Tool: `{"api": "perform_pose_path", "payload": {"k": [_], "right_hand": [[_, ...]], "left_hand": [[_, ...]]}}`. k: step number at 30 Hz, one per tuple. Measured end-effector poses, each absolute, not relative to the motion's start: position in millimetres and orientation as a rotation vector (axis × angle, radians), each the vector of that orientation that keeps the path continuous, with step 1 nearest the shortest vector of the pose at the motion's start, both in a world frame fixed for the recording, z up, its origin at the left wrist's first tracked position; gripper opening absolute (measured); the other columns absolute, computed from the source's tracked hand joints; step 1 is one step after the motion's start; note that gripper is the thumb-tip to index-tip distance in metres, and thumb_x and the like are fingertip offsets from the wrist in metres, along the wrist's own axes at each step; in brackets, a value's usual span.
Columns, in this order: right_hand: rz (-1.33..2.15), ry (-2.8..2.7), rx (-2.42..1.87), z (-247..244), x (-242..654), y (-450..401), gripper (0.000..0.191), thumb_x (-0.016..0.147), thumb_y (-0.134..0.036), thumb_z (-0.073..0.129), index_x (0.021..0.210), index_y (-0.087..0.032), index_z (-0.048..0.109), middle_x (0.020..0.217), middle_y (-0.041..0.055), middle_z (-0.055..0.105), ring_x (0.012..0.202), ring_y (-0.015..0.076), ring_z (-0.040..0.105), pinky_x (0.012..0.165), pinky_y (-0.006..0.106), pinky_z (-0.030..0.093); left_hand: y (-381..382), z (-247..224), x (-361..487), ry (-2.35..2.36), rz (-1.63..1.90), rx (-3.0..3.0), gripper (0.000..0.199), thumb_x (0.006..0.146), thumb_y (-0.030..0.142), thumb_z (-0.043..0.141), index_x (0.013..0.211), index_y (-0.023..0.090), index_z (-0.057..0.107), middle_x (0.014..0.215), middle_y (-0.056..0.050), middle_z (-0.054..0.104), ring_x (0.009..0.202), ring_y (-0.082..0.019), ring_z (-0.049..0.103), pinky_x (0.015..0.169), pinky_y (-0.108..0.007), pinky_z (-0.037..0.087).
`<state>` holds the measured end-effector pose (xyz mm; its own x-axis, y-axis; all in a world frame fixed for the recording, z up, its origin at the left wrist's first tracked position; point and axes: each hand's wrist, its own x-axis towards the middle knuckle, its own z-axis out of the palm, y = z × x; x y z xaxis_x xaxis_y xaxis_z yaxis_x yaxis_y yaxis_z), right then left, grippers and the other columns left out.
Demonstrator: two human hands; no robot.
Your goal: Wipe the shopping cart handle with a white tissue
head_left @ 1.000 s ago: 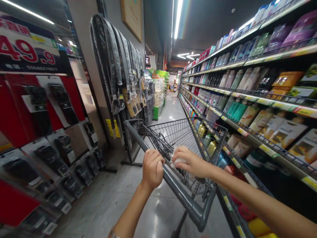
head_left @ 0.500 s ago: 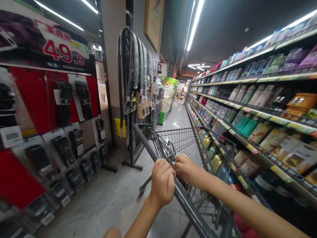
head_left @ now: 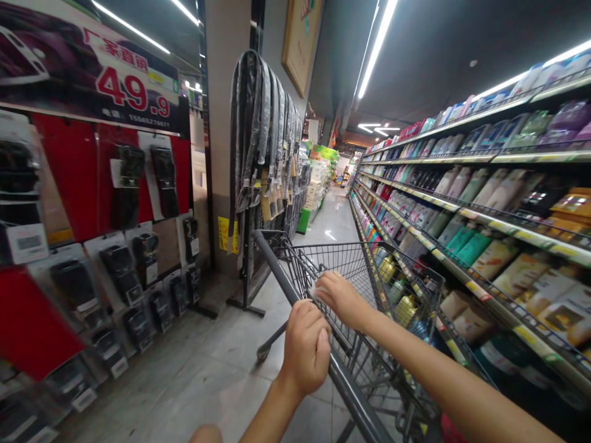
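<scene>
A grey metal shopping cart (head_left: 332,264) stands tilted across the middle of the view, its long handle (head_left: 351,394) running from upper left to lower right. My left hand (head_left: 307,344) is closed around this handle near its middle. Just beyond it, my right hand (head_left: 339,295) has its fingers pressed together on a small white thing (head_left: 316,290), perhaps a tissue, above the handle and the cart's rear wires. The two hands are close together. The part of the basket behind my right arm is hidden.
Long shelves of bottles (head_left: 480,246) line the right side, close to the cart. Packaged belts hang on a rack (head_left: 244,258) ahead left. At the left stands a red display (head_left: 64,178) with a price sign (head_left: 133,92). A tiled aisle (head_left: 330,221) runs ahead.
My right hand has moved slightly left and up, and the white thing shows more. The display and shelves have shifted a little to the right in view. My left hand keeps its grip.
</scene>
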<state>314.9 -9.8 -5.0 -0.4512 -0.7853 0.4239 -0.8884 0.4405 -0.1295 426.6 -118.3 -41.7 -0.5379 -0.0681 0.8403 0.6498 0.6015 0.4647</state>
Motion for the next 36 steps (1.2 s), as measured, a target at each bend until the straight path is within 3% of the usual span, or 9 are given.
{"api": "perform_pose_path", "payload": {"k": [10,14,19,24,26,29,36], "right_hand": [[0.539,-2.376,1.276,-3.0,272.1,23.9,0.012,0.092,-0.018,0.048,0.084,-0.018,0.056,0.085,0.0048,0.058,0.083,0.0189,0.05,0.078,0.032,0.04],[0.641,-2.463,1.018,0.2,251.1,54.5,0.014,0.087,-0.021,0.05,0.077,-0.018,0.059,0.082,0.0062,0.059,0.082,0.0197,0.053,0.077,0.032,0.041],[1.082,-2.481,0.596,-0.5,263.3,70.0,0.02,0.079,-0.033,0.052,0.072,-0.017,0.062,0.076,0.0054,0.063,0.076,0.0205,0.058,0.073,0.031,0.041],[1.625,-2.422,0.585,13.0,337.2,43.2,0.032,0.08,-0.046,0.051,0.079,-0.016,0.064,0.072,0.0018,0.062,0.069,0.0172,0.055,0.063,0.027,0.04],[1.701,-2.468,0.734,19.5,370.1,31.8,0.026,0.086,-0.041,0.049,0.086,-0.018,0.063,0.078,0.0013,0.061,0.072,0.016,0.055,0.066,0.027,0.041],[1.499,-2.53,1.133,18.9,400.2,19.9,0.009,0.084,-0.024,0.055,0.09,-0.021,0.061,0.096,0.0027,0.057,0.093,0.0169,0.054,0.084,0.03,0.041],[1.264,-2.554,1.349,-9.6,375.0,-10.7,0.014,0.085,-0.009,0.051,0.092,-0.02,0.057,0.096,0.0032,0.049,0.095,0.0173,0.049,0.087,0.033,0.041]], "left_hand": [[-120.9,-41.2,433.6,-1.943,-0.976,-0.477,0.027,0.087,0.017,0.026,0.064,0.022,0.04,0.064,-0.002,0.046,0.071,-0.018,0.045,0.074,-0.039,0.038],[-125.1,-40.5,444.4,-1.949,-0.955,-0.494,0.028,0.087,0.015,0.025,0.065,0.021,0.041,0.064,-0.001,0.045,0.07,-0.016,0.045,0.078,-0.038,0.037],[-137.9,-46.0,455.3,-1.93,-0.95,-0.563,0.029,0.088,0.017,0.023,0.066,0.021,0.041,0.064,0.0,0.044,0.069,-0.016,0.045,0.079,-0.038,0.034],[-148.5,-49.1,459.9,-1.902,-0.985,-0.556,0.028,0.089,0.02,0.023,0.067,0.021,0.041,0.065,0.0,0.045,0.07,-0.016,0.045,0.079,-0.038,0.033],[-149.7,-48.5,461.8,-1.909,-0.995,-0.546,0.029,0.089,0.019,0.022,0.067,0.021,0.04,0.064,0.0,0.045,0.069,-0.016,0.046,0.08,-0.038,0.033],[-148.4,-50.0,464.1,-1.894,-0.993,-0.525,0.029,0.089,0.018,0.023,0.067,0.021,0.041,0.065,0.0,0.046,0.069,-0.016,0.046,0.082,-0.038,0.033],[-138.6,-58.3,466.3,-1.794,-0.879,-0.52,0.033,0.09,0.02,0.022,0.064,0.021,0.041,0.059,0.001,0.047,0.062,-0.015,0.047,0.079,-0.037,0.037]]}}
